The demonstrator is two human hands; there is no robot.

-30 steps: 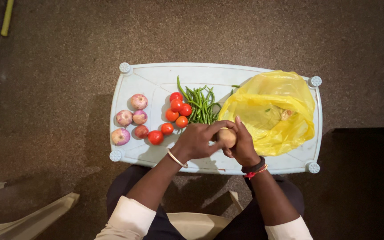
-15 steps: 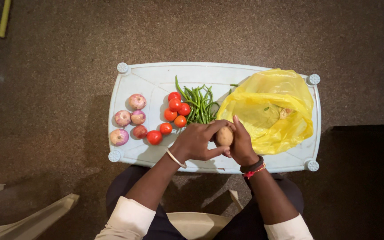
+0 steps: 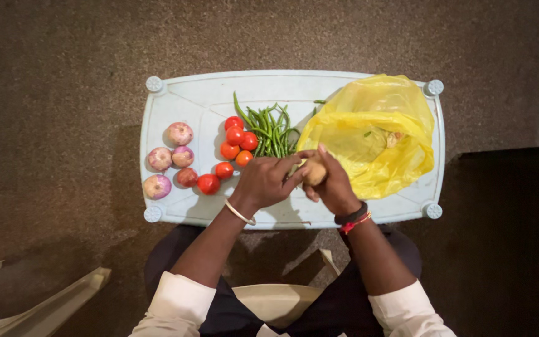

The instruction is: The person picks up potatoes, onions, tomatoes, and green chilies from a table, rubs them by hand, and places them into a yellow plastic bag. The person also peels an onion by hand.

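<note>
Dim warm indoor light, pale blue plastic tray table (image 3: 188, 100) brightest, crumpled yellow plastic bag (image 3: 400, 112) glowing, soft shadows on brown speckled floor (image 3: 63, 93), dark corners, sharp focus

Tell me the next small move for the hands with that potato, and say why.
Probably set the potato down on the bare stretch of the table near the green beans. Both the left hand and right hand cup it just outside the yellow bag, and the onions and tomatoes already lie in separate groups.
</note>
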